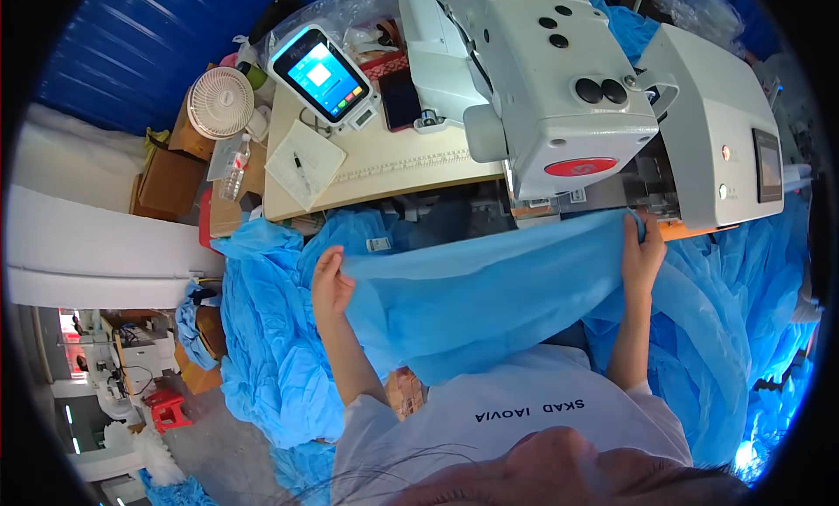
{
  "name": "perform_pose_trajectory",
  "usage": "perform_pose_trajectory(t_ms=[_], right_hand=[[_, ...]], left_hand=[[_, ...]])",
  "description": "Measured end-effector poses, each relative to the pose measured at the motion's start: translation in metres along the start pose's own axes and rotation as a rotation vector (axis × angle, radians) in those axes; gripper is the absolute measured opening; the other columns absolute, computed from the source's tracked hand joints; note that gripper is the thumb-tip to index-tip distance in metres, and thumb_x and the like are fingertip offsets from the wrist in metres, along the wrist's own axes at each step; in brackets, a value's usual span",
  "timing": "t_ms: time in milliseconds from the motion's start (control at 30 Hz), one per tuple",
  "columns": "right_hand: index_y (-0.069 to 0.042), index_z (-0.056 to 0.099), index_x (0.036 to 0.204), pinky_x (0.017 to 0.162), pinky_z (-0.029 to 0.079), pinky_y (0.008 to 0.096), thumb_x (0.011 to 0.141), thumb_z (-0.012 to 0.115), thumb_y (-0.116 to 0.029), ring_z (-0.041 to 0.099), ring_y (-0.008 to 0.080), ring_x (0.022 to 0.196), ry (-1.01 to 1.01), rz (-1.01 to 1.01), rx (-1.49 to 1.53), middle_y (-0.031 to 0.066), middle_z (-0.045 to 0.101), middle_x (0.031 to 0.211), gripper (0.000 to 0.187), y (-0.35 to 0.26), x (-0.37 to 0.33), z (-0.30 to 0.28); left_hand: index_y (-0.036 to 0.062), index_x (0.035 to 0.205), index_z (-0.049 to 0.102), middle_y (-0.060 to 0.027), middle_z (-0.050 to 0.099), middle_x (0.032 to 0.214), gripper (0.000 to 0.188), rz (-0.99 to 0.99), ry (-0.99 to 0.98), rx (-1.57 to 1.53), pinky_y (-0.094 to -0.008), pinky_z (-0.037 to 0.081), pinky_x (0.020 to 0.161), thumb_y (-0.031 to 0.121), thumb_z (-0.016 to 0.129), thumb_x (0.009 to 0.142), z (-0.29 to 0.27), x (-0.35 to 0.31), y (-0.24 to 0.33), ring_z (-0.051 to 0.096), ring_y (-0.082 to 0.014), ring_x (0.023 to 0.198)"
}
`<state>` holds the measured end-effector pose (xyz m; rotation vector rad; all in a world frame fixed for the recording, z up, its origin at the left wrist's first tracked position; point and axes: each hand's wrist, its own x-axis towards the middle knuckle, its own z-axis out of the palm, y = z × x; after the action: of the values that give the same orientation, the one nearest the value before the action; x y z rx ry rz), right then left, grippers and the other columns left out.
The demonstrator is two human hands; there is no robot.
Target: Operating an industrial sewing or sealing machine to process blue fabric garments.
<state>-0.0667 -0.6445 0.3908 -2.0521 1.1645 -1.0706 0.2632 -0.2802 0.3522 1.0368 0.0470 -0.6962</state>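
A light blue sheet of thin fabric [489,287] is stretched between my two hands, across the front of a white sewing machine [559,95]. My left hand [332,283] pinches its left end, with thumb and fingers closed on the edge. At the other end, my right hand [644,251] grips the upper corner close to the machine's work area, just below the machine head. The fabric's upper edge runs nearly straight between the hands, and its lower part hangs in soft folds over my lap.
Heaps of blue fabric [271,331] lie to the left, and more blue fabric [725,305] hangs at the right. On the table [419,169] are a touchscreen panel [322,76], a phone [401,100] and a notepad with a pen [306,163]. A fan [220,102] and bottle [234,169] stand left.
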Motion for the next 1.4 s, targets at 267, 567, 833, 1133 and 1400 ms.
perform_pose_trajectory(t_ms=[267,567,833,1133,1400], right_hand=[[-0.001,0.059,0.088,0.058,0.045,0.0383,0.086,0.063,-0.019,0.058,0.0360,0.065,-0.069,-0.221,-0.306,0.0204,0.060,0.072,0.018,-0.045,0.025,0.019],[-0.002,0.057,0.083,0.064,0.047,0.0473,0.092,0.048,-0.022,0.059,0.0407,0.074,0.010,-0.078,-0.677,0.0225,0.061,0.083,0.025,-0.002,0.058,-0.003],[0.001,0.058,0.080,0.073,0.043,0.0457,0.090,0.049,-0.019,0.054,0.0388,0.081,0.255,-0.403,-0.706,0.0223,0.059,0.085,0.024,0.025,0.078,0.023],[-0.004,0.060,0.107,0.079,0.047,0.0403,0.087,0.061,-0.028,0.061,0.0309,0.091,-0.087,0.081,-0.781,0.0131,0.062,0.100,0.030,-0.068,0.013,-0.028],[0.001,0.056,0.109,0.082,0.047,0.0377,0.085,0.065,-0.020,0.060,0.0341,0.094,-0.342,-0.271,-0.080,0.0181,0.062,0.102,0.033,-0.065,0.018,0.036]], left_hand=[[0.0050,0.069,0.057,-0.0066,0.050,0.067,0.019,0.971,0.236,1.581,-0.0293,0.034,0.060,0.015,0.070,0.078,0.028,-0.013,-0.014,0.048,-0.0203,0.063],[0.0013,0.068,0.051,-0.0004,0.047,0.067,0.025,0.421,-0.034,0.955,-0.0254,0.032,0.057,0.016,0.066,0.084,0.100,0.007,-0.022,0.041,-0.0100,0.063],[0.0013,0.081,0.064,-0.0048,0.060,0.078,0.010,0.839,0.233,1.376,-0.0268,0.044,0.069,0.009,0.070,0.079,0.023,-0.022,-0.064,0.057,-0.0139,0.078],[0.0043,0.080,0.066,0.0004,0.059,0.065,0.010,-0.060,-0.077,0.560,-0.0207,0.037,0.050,0.013,0.070,0.080,-0.056,-0.024,-0.003,0.053,-0.0063,0.056],[0.0000,0.094,0.065,-0.0036,0.063,0.070,0.016,0.118,0.223,1.140,-0.0211,0.041,0.047,0.014,0.061,0.086,-0.045,-0.067,-0.004,0.058,-0.0081,0.058]])
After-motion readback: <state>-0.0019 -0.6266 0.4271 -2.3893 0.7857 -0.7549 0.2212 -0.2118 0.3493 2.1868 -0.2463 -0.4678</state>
